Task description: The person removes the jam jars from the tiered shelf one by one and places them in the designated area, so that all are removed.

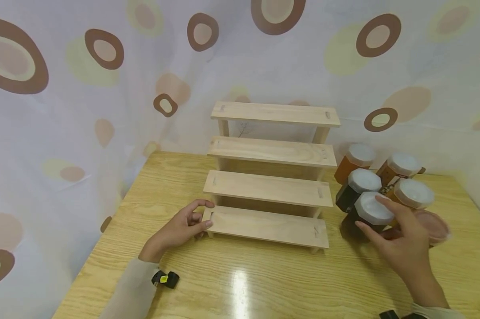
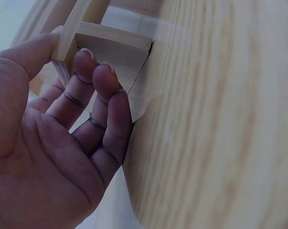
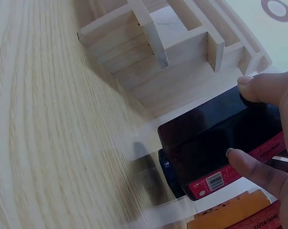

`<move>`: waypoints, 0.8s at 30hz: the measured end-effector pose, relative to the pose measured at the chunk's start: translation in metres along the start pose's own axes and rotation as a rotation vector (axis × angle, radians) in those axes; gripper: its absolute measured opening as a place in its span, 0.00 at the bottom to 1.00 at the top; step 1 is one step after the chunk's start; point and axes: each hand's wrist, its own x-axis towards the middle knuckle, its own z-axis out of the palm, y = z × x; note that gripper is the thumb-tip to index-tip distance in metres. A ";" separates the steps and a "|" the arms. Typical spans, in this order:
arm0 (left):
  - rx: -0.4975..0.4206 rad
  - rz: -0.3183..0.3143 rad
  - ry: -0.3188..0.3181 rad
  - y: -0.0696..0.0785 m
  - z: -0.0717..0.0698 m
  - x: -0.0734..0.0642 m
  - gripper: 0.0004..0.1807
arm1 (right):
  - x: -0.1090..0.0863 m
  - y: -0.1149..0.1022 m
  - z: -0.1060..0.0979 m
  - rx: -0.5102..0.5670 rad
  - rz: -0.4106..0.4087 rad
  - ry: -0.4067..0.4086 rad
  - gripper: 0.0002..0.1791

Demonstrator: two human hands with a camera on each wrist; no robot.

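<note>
A four-step wooden rack is in the middle of the table, its lowest step (image 1: 264,226) toward me. My left hand (image 1: 182,228) holds the left end of that step, thumb at the front corner and index finger behind; in the left wrist view its other fingers (image 2: 108,86) curl beside the rack's side. To the rack's right, my right hand (image 1: 409,241) grips a dark jar (image 1: 373,210) with a whitish lid, thumb and fingers on opposite sides. The right wrist view shows this jar's black side (image 3: 206,138) and red label with a barcode. Whether its base touches the table is hidden.
Several other lidded jars cluster around the held one: another dark jar (image 1: 355,190), an orange one (image 1: 353,164), a labelled one (image 1: 399,168), a yellowish one (image 1: 413,193) and a reddish one (image 1: 435,226). A patterned cloth (image 1: 264,66) hangs behind the table (image 1: 208,283).
</note>
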 end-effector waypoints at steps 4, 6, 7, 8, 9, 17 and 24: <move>-0.005 -0.008 0.002 0.000 0.000 0.000 0.23 | -0.004 0.005 0.001 -0.033 0.013 -0.008 0.47; -0.007 -0.007 0.001 0.001 0.000 -0.001 0.23 | -0.006 0.007 0.002 -0.036 0.019 -0.010 0.47; -0.009 -0.004 -0.001 0.001 0.001 -0.001 0.23 | -0.007 0.009 0.002 -0.034 0.022 -0.012 0.47; -0.012 -0.001 -0.003 0.001 0.001 -0.001 0.23 | -0.008 0.010 0.002 -0.030 0.026 -0.014 0.47; -0.015 0.001 -0.005 0.000 0.001 -0.001 0.23 | -0.009 0.011 0.002 -0.027 0.030 -0.017 0.47; -0.016 0.001 -0.006 0.000 0.002 -0.001 0.23 | -0.014 0.016 0.003 -0.039 0.049 -0.023 0.47; -0.014 0.000 -0.003 0.000 0.001 0.000 0.23 | -0.015 0.017 0.005 -0.069 0.041 -0.017 0.48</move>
